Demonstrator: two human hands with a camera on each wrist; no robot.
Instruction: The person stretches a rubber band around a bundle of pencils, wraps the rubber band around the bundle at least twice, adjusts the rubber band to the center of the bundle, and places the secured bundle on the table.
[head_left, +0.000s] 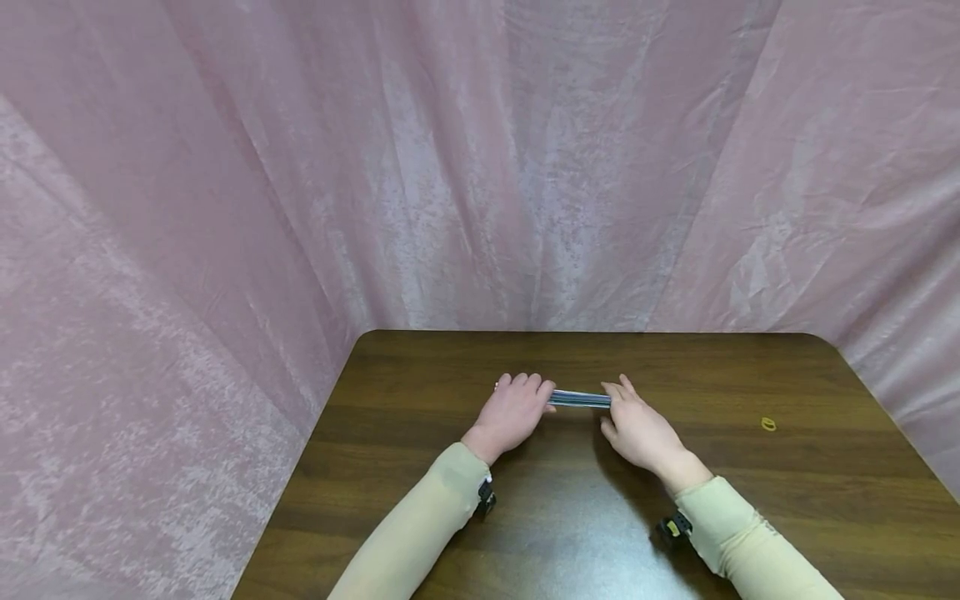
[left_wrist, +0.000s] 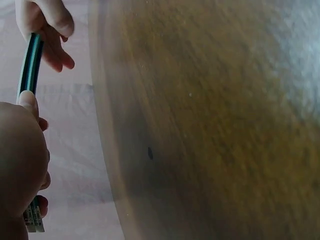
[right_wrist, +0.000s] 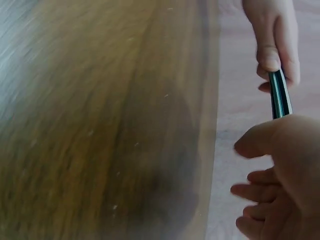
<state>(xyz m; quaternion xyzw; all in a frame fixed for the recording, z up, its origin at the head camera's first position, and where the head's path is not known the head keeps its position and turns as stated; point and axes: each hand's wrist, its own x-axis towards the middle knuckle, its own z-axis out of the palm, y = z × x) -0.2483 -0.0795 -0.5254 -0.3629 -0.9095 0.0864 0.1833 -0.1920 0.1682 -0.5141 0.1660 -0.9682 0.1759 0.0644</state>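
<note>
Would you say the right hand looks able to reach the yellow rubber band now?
Probably yes: nothing visible stands between the right hand and the yellow rubber band on the table, and the left hand grips the green stick bundle, which may leave the right free.

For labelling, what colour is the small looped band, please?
Yellow looped band, best in the head view.

The bundle [head_left: 581, 399] is teal green with dark lengthwise stripes and a silvery-blue line; one end shows a pale and dark pattern in the left wrist view. The ring [head_left: 768, 428] is yellow. The table [head_left: 420, 358] is brown with darker grain streaks, the curtain [head_left: 465, 167] pink with whitish mottling. The sleeves [head_left: 420, 517] are pale cream-green, the wrist cameras [head_left: 486, 496] black.
</note>
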